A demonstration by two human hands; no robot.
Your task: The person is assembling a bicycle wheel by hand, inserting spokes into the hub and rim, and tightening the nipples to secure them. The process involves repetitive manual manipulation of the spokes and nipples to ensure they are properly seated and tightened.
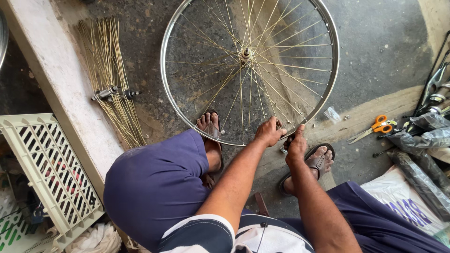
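A person sits low over a spoked bicycle wheel (249, 70) that lies flat on the dark concrete floor (375, 51), with its lower rim just in front of the two feet in sandals. The left hand (269, 131) is on the near part of the rim, its fingers curled down around the rim and the spokes there, so it is grasping the wheel. The right hand (296, 146) is just beside it, to the right, also at the rim; its fingers are closed as if pinching something small, but what it holds I cannot tell. At the middle of the wheel stands the hub (245, 54), and thin spokes go from it to the rim. To the left of the wheel, well apart, a bundle of loose spokes (110, 79) lies on the floor with a second hub (114, 93) on top of it. A white plastic crate (49, 171) leans at the far left. At the right, orange-handled scissors (375, 129) lie near some wrapped metal parts (429, 129).
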